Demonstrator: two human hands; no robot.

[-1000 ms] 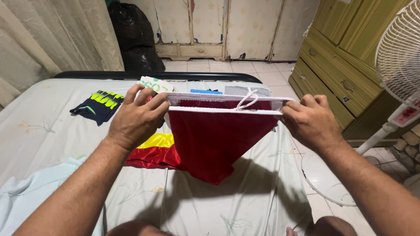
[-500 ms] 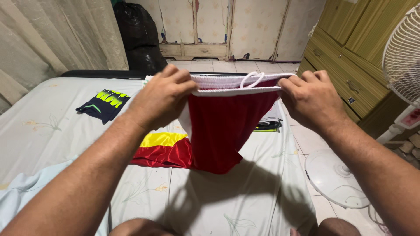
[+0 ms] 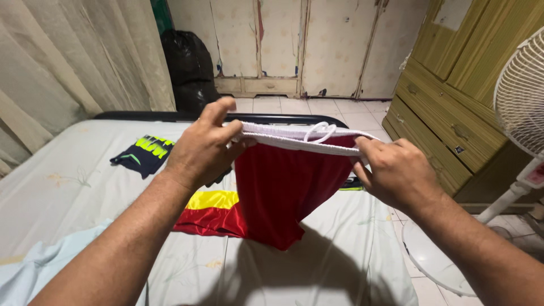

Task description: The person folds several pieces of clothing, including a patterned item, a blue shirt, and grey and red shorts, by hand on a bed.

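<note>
- Left hand (image 3: 201, 150) and right hand (image 3: 394, 170) are gripping the red shorts' (image 3: 283, 187) white waistband (image 3: 300, 139), drawing closer together than a second ago.
- Waistband is slackening; shorts are narrowing, hanging toward 6 o'clock over the bed (image 3: 73, 181).

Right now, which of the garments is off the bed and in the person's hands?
The red shorts with the white waistband, held up by left hand and right hand. The red-and-yellow garment and dark navy garment lie flat on the bed.

shorts (image 3: 283, 192) held above bed (image 3: 68, 181), fan (image 3: 524, 90) right
</note>
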